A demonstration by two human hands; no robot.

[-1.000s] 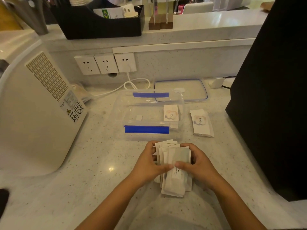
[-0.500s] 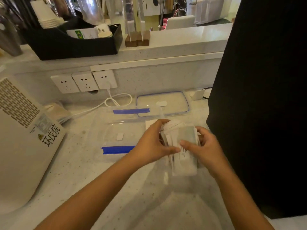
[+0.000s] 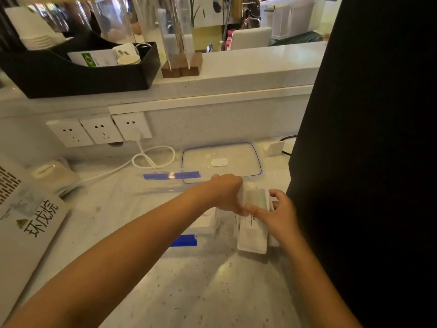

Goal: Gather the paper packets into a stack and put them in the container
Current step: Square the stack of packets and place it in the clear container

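L hand (image 3: 228,194) + R hand (image 3: 280,215) fingers clamped on packet stack (image 3: 254,223), at container (image 3: 165,204) right end | I see risk: loose grip fans stack; packets land outside rim

The near worktop (image 3: 189,287) lies bare, open for passing. To the right a tall black panel (image 3: 366,162) walls off that side. The white appliance (image 3: 26,223) blocks the left, and a looped white cable (image 3: 151,159) and the flat lid (image 3: 222,159) lie behind the clear container (image 3: 165,185).
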